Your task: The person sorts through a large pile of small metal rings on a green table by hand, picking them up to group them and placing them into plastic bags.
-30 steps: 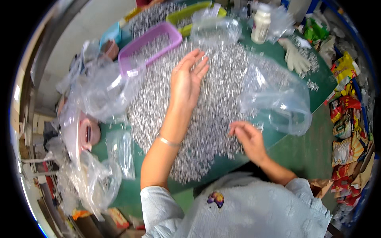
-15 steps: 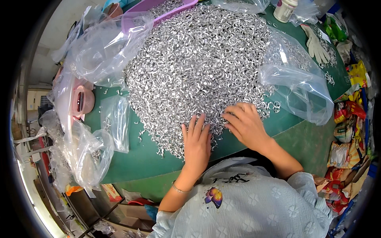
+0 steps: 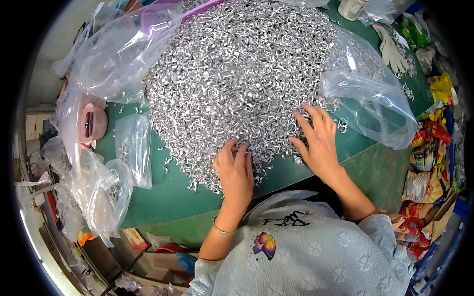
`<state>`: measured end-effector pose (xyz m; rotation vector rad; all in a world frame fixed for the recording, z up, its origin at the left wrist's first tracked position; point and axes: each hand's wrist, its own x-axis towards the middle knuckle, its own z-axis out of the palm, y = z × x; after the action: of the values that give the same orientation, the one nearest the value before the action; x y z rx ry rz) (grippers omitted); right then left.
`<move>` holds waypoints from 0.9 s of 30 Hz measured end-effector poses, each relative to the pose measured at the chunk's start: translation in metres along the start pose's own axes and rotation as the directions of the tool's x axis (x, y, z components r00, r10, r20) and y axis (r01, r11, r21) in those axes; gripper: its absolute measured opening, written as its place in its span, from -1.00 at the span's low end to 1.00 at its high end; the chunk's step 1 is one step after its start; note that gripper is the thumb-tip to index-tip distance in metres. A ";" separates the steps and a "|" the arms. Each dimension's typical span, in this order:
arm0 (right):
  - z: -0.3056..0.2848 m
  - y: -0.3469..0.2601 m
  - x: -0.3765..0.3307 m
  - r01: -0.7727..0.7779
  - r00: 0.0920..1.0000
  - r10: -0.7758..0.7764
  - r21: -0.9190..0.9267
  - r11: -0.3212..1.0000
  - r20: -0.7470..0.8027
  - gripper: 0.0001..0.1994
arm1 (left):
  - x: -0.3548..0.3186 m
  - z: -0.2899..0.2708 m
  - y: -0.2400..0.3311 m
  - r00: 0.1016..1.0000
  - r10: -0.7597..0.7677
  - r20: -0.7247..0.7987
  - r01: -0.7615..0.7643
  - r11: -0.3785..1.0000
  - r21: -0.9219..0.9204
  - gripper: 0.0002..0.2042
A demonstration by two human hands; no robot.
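Observation:
A big heap of small shiny metal rings (image 3: 237,74) covers most of the green table (image 3: 163,192). My left hand (image 3: 236,172) lies flat, fingers spread, on the near edge of the heap. My right hand (image 3: 317,139) rests palm down on the rings a little further right, fingers apart. Neither hand holds anything that I can see. A thin bracelet (image 3: 220,230) sits on my left wrist.
Clear plastic bags lie at the left (image 3: 123,49), lower left (image 3: 101,192) and right (image 3: 368,98) of the heap. A pink object (image 3: 93,123) sits at the left edge. White gloves (image 3: 391,47) and a white jar (image 3: 351,7) lie far right. Colourful packets (image 3: 427,163) crowd the floor.
My left hand has drawn back from the far middle of the heap to its near edge. My right hand has shifted slightly right. My head has moved closer over the table.

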<state>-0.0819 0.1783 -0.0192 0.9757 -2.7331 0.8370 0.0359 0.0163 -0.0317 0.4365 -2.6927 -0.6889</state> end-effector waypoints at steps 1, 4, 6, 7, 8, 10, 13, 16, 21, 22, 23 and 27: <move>0.003 -0.001 -0.004 0.006 1.000 -0.007 0.015 1.000 0.005 -0.72 | -0.004 0.000 -0.003 1.000 0.010 0.002 -0.010 1.000 -0.003 -0.68; 0.006 0.003 -0.013 0.056 0.998 -0.056 0.000 0.998 -0.029 -0.71 | -0.006 -0.001 -0.004 1.000 0.001 -0.028 -0.002 0.999 -0.032 -0.68; 0.006 0.002 -0.010 0.050 0.998 -0.050 0.000 0.999 -0.029 -0.74 | -0.004 -0.001 -0.002 0.998 -0.034 -0.045 0.033 0.999 -0.019 -0.68; 0.005 0.000 -0.008 0.042 0.999 -0.043 -0.012 0.999 -0.021 -0.76 | -0.002 0.000 -0.001 0.997 -0.061 -0.046 0.061 0.998 0.006 -0.68; 0.004 -0.002 -0.005 0.034 0.999 -0.034 -0.025 0.999 -0.013 -0.77 | 0.000 0.000 0.000 0.995 -0.086 -0.047 0.088 0.996 0.031 -0.68; 0.000 -0.003 0.001 0.054 0.999 -0.054 -0.052 0.997 -0.002 -0.82 | 0.003 0.000 0.001 0.997 -0.079 -0.026 0.079 0.997 0.026 -0.75; -0.003 0.003 0.003 0.134 0.991 -0.133 -0.058 0.989 0.017 -0.85 | 0.006 -0.002 -0.005 0.999 -0.039 -0.001 0.039 0.999 0.035 -0.88; -0.002 0.011 0.004 0.145 0.989 -0.144 0.029 0.989 -0.039 -0.88 | 0.009 -0.004 -0.009 1.000 0.009 0.015 -0.009 1.000 0.011 -0.88; -0.008 0.012 0.004 0.030 0.995 0.001 0.330 0.944 -0.096 -0.94 | 0.007 -0.012 -0.006 0.983 -0.161 -0.083 0.115 0.910 -0.399 -0.92; -0.008 0.014 0.004 0.012 0.995 0.025 0.380 0.925 -0.092 -0.95 | 0.007 -0.013 -0.006 0.971 -0.235 -0.042 0.180 0.836 -0.519 -0.93; -0.007 0.016 0.005 -0.007 0.995 0.048 0.429 0.903 -0.086 -0.96 | 0.005 -0.008 -0.006 0.954 -0.300 -0.003 0.209 0.671 -0.711 -0.93; -0.007 0.017 0.004 -0.200 0.970 0.240 0.677 0.708 0.036 -0.98 | 0.011 -0.016 -0.015 0.820 -0.430 0.378 0.473 0.137 -0.870 -0.89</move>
<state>-0.0956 0.1907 -0.0201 0.6737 -2.5348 1.9705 0.0353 -0.0065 -0.0238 0.8707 -1.5399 -2.2922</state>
